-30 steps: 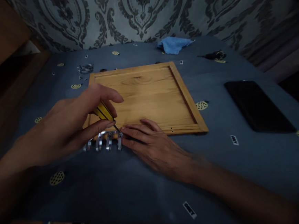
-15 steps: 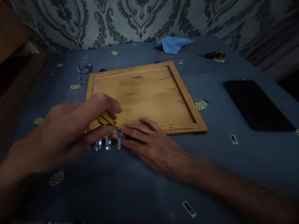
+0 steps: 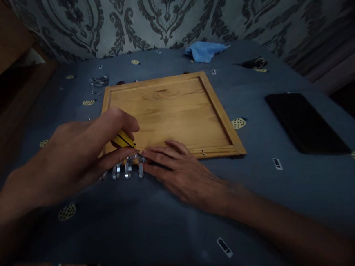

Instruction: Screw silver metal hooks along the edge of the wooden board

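Nearest, blue cloth covering the tabletop (image 3: 158,221) is being seen with a small white label (image 3: 224,248) lying on it, right of centre.

Left hand (image 3: 71,157) is being brought in from the near left. Its fingers (image 3: 117,155) are being kept closed round a yellow-and-black screwdriver (image 3: 123,140), gripped at the handle and pointing down and to the right. The shaft is mostly being hidden by the fingers, and tip contact cannot be told.

Right hand (image 3: 183,174) is being laid flat on the cloth from the near right, with nothing gripped. Its fingers are being held stretched out and close together, and the tips are being pressed against the right end of a metal hook rack (image 3: 127,167).

The hook rack is being held at the near edge of the wooden board (image 3: 169,112), between the two hands. Its shiny hooks are hanging over the cloth towards the near side, and its left part is being covered by the left hand.

The wooden board is lying flat at the middle of the tabletop with its raised rim up, its near left corner being overlapped by the left hand.

A flat black slab (image 3: 307,123) is lying to the right, well apart from the board.

Some small metal parts (image 3: 100,81) are scattered on the far left, just beyond the board's far left corner.

A crumpled blue rag (image 3: 204,51) is lying at the far edge. A dark object (image 3: 255,63) is lying to its right, too dim to be identified.

Patterned grey wallpaper (image 3: 162,13) is being seen behind the tabletop.
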`<state>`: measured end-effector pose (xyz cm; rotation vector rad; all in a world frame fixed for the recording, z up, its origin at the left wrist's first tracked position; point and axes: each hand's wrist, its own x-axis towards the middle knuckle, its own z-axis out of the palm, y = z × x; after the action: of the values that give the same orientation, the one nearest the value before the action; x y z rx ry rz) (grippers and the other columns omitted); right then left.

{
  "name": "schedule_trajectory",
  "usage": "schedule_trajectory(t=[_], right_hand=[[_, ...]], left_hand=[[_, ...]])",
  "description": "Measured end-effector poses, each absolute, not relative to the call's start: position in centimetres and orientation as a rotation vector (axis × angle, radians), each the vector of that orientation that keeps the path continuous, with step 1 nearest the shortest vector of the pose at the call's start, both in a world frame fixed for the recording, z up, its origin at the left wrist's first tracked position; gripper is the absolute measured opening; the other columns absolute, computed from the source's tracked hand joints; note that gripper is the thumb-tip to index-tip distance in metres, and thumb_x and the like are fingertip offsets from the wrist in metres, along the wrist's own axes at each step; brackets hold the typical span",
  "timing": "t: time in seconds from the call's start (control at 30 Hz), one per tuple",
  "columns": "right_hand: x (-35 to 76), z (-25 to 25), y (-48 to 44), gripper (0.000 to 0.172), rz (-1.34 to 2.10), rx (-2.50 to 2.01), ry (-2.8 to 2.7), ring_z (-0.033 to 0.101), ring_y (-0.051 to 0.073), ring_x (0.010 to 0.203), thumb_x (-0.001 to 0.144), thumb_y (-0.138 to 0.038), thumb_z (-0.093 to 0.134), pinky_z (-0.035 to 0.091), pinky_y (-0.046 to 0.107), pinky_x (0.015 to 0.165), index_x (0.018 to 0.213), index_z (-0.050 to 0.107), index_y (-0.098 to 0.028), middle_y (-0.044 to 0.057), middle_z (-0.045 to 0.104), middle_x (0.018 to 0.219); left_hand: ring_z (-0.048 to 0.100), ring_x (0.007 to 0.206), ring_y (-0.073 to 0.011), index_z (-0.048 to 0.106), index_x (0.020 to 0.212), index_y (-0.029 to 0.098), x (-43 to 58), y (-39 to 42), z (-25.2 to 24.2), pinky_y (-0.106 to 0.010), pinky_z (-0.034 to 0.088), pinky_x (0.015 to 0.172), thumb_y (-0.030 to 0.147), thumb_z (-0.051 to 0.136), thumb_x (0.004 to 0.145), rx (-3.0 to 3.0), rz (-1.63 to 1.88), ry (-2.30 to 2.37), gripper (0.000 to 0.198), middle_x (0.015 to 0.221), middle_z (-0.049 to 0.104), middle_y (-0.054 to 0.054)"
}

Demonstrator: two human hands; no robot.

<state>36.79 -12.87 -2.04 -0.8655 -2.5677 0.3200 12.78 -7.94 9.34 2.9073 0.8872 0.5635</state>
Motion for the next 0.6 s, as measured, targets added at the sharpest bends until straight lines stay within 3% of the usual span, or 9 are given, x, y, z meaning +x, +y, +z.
schedule_trajectory(t=[0.23,0.6], right_hand=[[36.84,-2.00,-12.94,0.036,0.320,-0.852,-2.543,0.051,0.025,0.142,0.107,-0.017,0.044,0.033,0.052,0.120,0.137,0.065,-0.017,0.014,0.062,0.148],[36.80,-1.97,-12.97,0.036,0.322,-0.848,-2.538,0.051,0.024,0.142,0.105,-0.014,0.047,0.033,0.051,0.120,0.137,0.064,-0.017,0.013,0.062,0.149]], left_hand=[[0.071,0.070,-0.0146,0.059,0.118,0.030,12.23,-7.81,9.41,-0.021,0.054,0.051,0.041,0.058,0.099,2.745,0.520,0.875,0.022,0.097,0.070,0.002],[0.061,0.052,-0.0126,0.059,0.109,0.028,12.78,-8.17,9.42,-0.021,0.042,0.044,0.040,0.058,0.099,2.756,0.544,1.004,0.015,0.072,0.064,0.006]])
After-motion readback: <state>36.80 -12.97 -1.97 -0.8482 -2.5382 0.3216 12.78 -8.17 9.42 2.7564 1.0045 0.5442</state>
